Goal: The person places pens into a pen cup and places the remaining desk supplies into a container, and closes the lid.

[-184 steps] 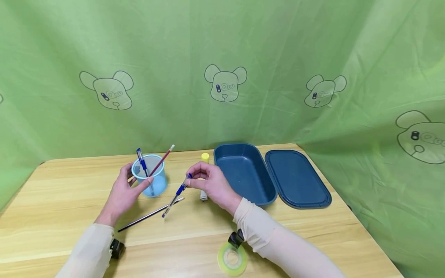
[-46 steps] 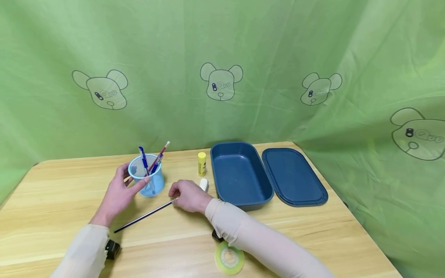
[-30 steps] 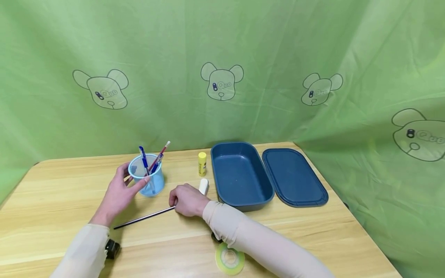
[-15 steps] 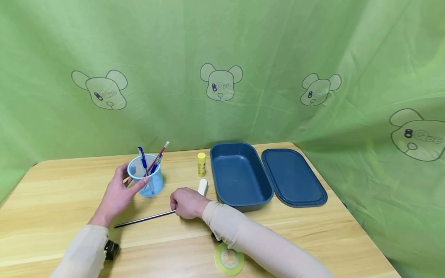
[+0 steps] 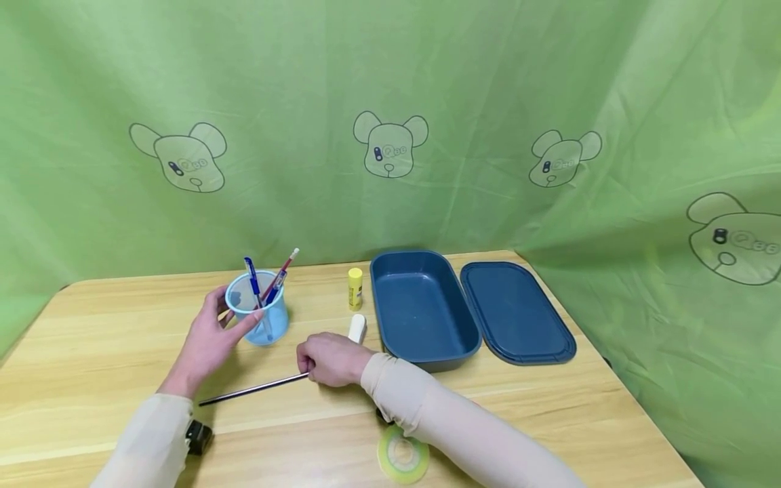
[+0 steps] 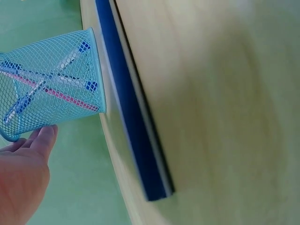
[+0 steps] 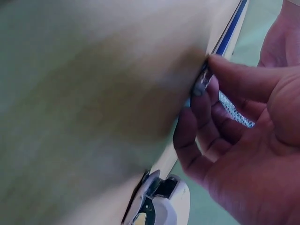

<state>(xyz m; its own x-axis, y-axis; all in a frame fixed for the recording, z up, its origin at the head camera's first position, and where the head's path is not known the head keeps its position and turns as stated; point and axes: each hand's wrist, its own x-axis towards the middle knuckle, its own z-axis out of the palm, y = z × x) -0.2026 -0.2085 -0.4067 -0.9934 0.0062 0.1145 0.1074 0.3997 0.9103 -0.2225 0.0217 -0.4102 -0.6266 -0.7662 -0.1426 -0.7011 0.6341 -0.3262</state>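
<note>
My left hand point(image 5: 210, 339) holds the light-blue mesh pen cup point(image 5: 277, 322), thumb at the near rim and fingers on the left side. Inside lean two blue-capped pens point(image 5: 252, 274) and a red pencil point(image 5: 287, 264) with a white eraser. My right hand point(image 5: 334, 359) pinches one end of a long dark pencil point(image 5: 253, 388) low over the table. In the right wrist view, thumb and fingertips close on its end point(image 7: 201, 83). The pencil point(image 6: 133, 108) crosses the left wrist view, dark blue with a pale stripe.
Behind the right hand lies a white object point(image 5: 357, 327) with metal parts, perhaps a stapler. A yellow glue stick point(image 5: 355, 289) stands farther back. On the right are a dark-blue box point(image 5: 421, 318) and its lid point(image 5: 518, 312). A tape roll point(image 5: 403, 455) lies near the right forearm.
Six seconds ago the right hand held a blue pen, which is now in the cup. The right hand has since gripped the pencil's end and drawn it slightly nearer. The left hand stays on the cup.
</note>
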